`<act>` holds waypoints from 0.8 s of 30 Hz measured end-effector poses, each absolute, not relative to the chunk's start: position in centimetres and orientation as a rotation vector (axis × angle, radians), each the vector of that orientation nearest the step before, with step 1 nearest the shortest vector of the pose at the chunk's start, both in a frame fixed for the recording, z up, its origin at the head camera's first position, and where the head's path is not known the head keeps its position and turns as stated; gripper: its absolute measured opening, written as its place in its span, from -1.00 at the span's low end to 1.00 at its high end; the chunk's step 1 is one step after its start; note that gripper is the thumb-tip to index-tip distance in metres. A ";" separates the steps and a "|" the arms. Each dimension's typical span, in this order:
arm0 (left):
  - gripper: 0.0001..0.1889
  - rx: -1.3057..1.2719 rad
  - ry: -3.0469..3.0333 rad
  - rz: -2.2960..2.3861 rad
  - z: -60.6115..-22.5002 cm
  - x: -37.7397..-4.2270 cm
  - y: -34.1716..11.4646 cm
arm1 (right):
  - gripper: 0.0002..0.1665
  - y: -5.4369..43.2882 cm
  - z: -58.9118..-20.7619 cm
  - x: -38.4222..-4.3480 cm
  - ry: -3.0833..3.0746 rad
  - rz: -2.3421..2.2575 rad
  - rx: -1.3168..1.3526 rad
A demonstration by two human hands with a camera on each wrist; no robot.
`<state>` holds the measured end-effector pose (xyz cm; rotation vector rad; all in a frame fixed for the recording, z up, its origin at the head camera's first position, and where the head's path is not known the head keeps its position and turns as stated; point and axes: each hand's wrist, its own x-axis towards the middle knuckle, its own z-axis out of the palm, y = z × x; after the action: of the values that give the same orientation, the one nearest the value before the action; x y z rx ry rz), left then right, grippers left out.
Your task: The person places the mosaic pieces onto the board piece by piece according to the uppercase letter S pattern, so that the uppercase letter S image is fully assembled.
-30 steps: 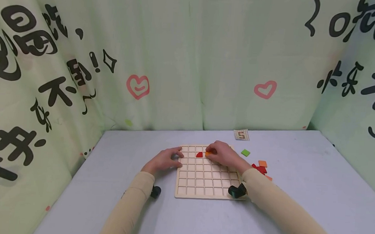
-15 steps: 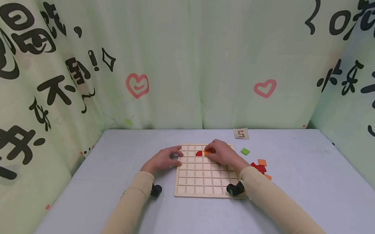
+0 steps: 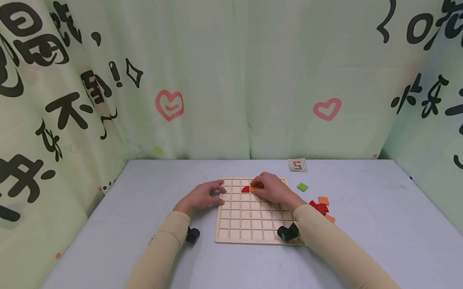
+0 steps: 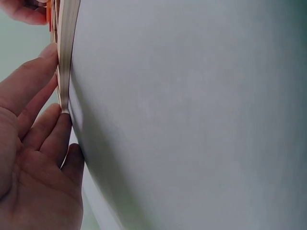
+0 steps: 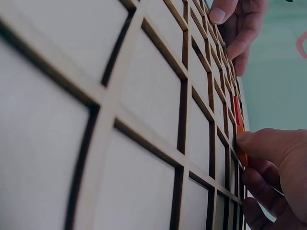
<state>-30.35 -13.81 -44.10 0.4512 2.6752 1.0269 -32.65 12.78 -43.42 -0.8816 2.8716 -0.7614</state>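
I saw the orange tile (image 3: pixel 252 189) slip leftward over the wooden grid board (image 3: pixel 235 223) until it lay right beside the red piece (image 3: pixel 245 189), nearly closing the gap between them; I judged it was being settled into the neighbouring cell. The right hand (image 3: pixel 273 188) pinched that tile between thumb and fingers, while the left hand (image 3: pixel 199 198), fingers loosely spread, rested against the board's left edge without clasping it.

Head view fwd/down, wrist views v. close, board (image 3: pixel 247 226) in all
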 end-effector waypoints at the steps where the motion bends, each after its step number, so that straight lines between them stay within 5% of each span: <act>1: -0.72 0.453 2.676 1.026 -44.1 -30.4 -13.8 | -0.70 12.8 -43.4 -32.7 2.872 -0.764 -0.883; 24: -0.73 0.446 2.679 1.026 -44.2 -30.5 -13.7 | -0.73 12.7 -43.4 -32.7 2.874 -0.776 -0.849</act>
<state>-30.48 -13.74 -44.19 0.4460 2.6785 1.0265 -32.68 12.75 -43.45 -0.8485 2.8735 -0.7762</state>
